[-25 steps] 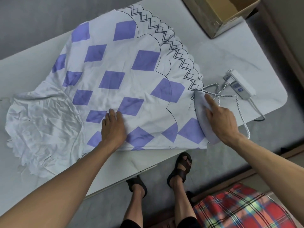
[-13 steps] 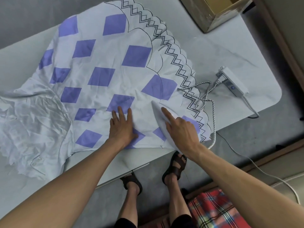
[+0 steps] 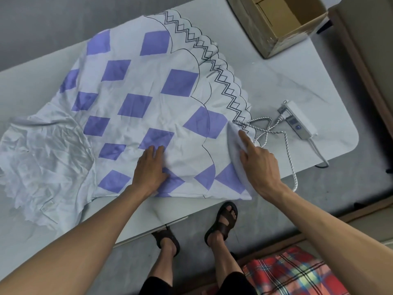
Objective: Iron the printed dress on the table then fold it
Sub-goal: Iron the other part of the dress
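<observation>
The printed dress (image 3: 136, 99), white with purple diamonds and a black zigzag hem, lies spread over the white table (image 3: 297, 86). Its plain crumpled top part lies at the left. My left hand (image 3: 150, 169) presses flat on the skirt near the table's front edge, fingers straight. My right hand (image 3: 258, 165) grips a white iron (image 3: 235, 145) standing on the skirt's right hem, index finger stretched along its top. The iron's braided cord (image 3: 285, 143) runs to a white power strip (image 3: 298, 122).
An open cardboard box (image 3: 278, 24) stands at the table's far right corner. The power strip's cable drops over the right edge. My sandalled feet stand on grey floor below the front edge. A red plaid fabric (image 3: 293, 271) lies at bottom right.
The iron has slid to the right, from the middle of the skirt back to the hem by the cord. My left hand has stayed pressed on the skirt.
</observation>
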Demonstrator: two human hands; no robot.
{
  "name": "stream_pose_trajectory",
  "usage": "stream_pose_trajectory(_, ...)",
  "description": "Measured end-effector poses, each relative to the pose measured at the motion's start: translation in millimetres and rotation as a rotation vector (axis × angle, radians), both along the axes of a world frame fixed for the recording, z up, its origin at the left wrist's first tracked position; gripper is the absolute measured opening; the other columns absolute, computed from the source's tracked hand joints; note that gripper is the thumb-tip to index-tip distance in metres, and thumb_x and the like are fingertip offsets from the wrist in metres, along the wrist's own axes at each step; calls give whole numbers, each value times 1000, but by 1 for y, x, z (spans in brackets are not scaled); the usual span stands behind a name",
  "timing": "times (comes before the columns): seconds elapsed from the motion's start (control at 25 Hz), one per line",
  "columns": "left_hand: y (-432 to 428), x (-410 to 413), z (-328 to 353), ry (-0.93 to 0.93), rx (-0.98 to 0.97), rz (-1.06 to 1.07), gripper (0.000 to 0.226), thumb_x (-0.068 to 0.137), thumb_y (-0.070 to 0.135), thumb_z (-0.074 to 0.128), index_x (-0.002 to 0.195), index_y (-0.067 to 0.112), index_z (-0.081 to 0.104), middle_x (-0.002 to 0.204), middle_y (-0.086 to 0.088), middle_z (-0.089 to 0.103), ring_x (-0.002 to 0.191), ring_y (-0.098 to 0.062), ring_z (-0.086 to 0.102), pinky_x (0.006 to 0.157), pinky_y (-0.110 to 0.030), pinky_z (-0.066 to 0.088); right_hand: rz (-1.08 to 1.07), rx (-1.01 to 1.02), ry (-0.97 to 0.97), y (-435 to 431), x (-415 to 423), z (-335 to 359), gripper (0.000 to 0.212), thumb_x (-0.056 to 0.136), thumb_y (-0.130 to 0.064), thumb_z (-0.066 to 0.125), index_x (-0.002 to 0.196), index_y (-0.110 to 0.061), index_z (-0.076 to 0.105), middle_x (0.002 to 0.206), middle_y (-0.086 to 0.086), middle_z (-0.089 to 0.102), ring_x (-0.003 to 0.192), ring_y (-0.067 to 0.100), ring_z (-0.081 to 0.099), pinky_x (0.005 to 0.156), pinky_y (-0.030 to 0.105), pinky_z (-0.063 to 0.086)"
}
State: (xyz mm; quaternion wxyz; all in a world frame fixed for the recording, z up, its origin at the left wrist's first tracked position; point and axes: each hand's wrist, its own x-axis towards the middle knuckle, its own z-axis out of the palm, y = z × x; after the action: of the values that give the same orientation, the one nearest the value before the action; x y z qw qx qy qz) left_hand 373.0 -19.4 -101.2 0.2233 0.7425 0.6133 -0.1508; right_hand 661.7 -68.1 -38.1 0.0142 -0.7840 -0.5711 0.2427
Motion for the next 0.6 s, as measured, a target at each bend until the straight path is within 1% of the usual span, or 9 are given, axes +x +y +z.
stream_pose_trajectory(0.04, 3, -5, 4, -27, 31, 44, 74, 73, 25, 75, 136, 10, 39, 137, -17, 43, 121, -36, 47, 95, -42, 44, 29, 8, 28, 6, -13, 8, 53, 99, -25, 37, 150, -34, 24, 84, 18, 61, 74, 37, 57, 60, 35, 32)
stream_pose_trajectory(0.08, 7, -11, 6, -32, 62, 74, 75, 70, 24, 77, 134, 9, 41, 135, -18, 46, 122, -36, 48, 95, -41, 44, 62, 21, 56, 14, -29, 13, 53, 99, -25, 38, 150, -34, 24, 82, 16, 59, 73, 36, 56, 60, 35, 32)
stream_pose_trajectory(0.12, 12, -18, 8, -21, 81, 93, 80, 69, 23, 79, 137, 7, 40, 138, -20, 44, 126, -37, 46, 98, -42, 43, 100, 31, 81, 23, -48, 15, 53, 99, -24, 38, 149, -35, 24, 81, 14, 58, 70, 35, 54, 60, 35, 32)
stream_pose_trajectory(0.2, 20, -34, 7, 17, 63, 113, 92, 72, 23, 80, 146, 5, 28, 151, -24, 28, 138, -41, 31, 108, -44, 35, 158, 32, 131, 45, -89, 11, 54, 98, -23, 38, 149, -36, 24, 78, 7, 50, 66, 31, 47, 60, 33, 32)
stream_pose_trajectory(0.28, 29, -44, 1, 70, 12, 110, 101, 79, 31, 77, 153, 8, 12, 158, -24, 10, 145, -43, 14, 116, -46, 23, 242, 17, 136, 65, -128, 0, 56, 99, -24, 38, 150, -36, 21, 77, 4, 45, 64, 28, 42, 59, 32, 30)
stream_pose_trajectory(0.36, 40, -48, -6, 131, -75, 97, 107, 82, 42, 72, 154, 14, -2, 159, -24, -3, 145, -47, 4, 117, -50, 17, 339, -1, 69, 76, -158, -12, 56, 100, -24, 37, 151, -36, 18, 76, 6, 44, 62, 28, 42, 57, 32, 29)
stream_pose_trajectory(0.44, 40, -42, -9, 173, -166, 88, 111, 83, 48, 69, 153, 17, -12, 157, -27, -10, 143, -53, 0, 116, -54, 18, 397, -2, 11, 79, -168, -20, 57, 100, -22, 37, 152, -36, 16, 75, 6, 44, 61, 31, 47, 56, 33, 30)
stream_pose_trajectory(0.52, 41, -40, -14, 227, -217, 73, 114, 83, 50, 68, 152, 16, -17, 154, -32, -16, 141, -57, -3, 115, -56, 18, 365, -6, -5, 81, -165, -28, 57, 100, -23, 37, 151, -37, 17, 76, 6, 46, 66, 34, 56, 56, 33, 31)
stream_pose_trajectory(0.6, 43, -37, -18, 264, -244, 81, 113, 85, 48, 67, 151, 15, -18, 152, -35, -17, 139, -59, -4, 114, -58, 17, 264, -10, 1, 85, -148, -30, 55, 99, -27, 37, 150, -40, 19, 80, 8, 56, 69, 34, 59, 55, 34, 34)
